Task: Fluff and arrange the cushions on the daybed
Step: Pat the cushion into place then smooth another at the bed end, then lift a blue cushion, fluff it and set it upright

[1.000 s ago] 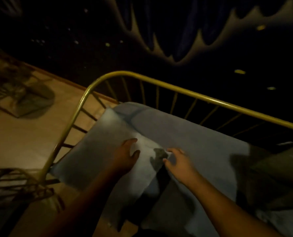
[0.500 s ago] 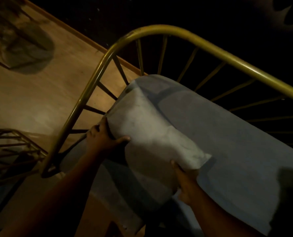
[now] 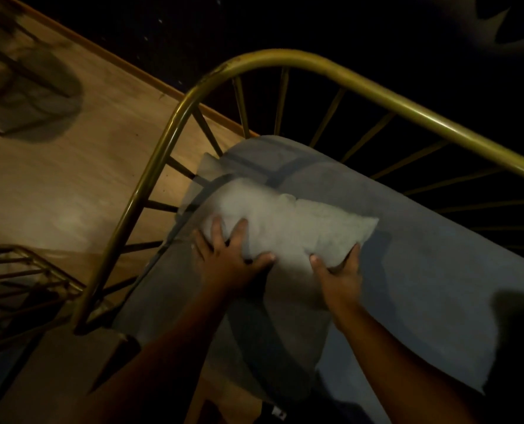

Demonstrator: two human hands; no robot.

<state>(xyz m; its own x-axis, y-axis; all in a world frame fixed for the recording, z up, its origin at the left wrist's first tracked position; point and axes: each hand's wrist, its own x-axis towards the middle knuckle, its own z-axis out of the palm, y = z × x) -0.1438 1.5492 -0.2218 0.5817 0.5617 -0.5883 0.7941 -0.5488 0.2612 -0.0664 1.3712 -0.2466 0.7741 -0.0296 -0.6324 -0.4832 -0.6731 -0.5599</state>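
Observation:
A pale grey cushion (image 3: 288,221) lies across the head end of the daybed, on its grey-blue mattress (image 3: 423,270). My left hand (image 3: 227,255) grips the cushion's near left part, fingers spread over the top and thumb tucked under. My right hand (image 3: 339,270) holds the cushion's near right corner from below, fingers wrapped around the edge. A second pale cushion corner (image 3: 207,162) pokes out behind it by the rail. The scene is dim.
The daybed's curved brass rail (image 3: 285,58) with thin spokes wraps around the head end. A wooden floor (image 3: 80,179) lies to the left. A dark wire-frame object (image 3: 19,280) stands at the lower left. Beyond the rail it is dark.
The cushion has turned from standing on edge to lying lengthwise across the mattress. My left hand moved from its left edge onto its near side. My right hand now clasps the right corner.

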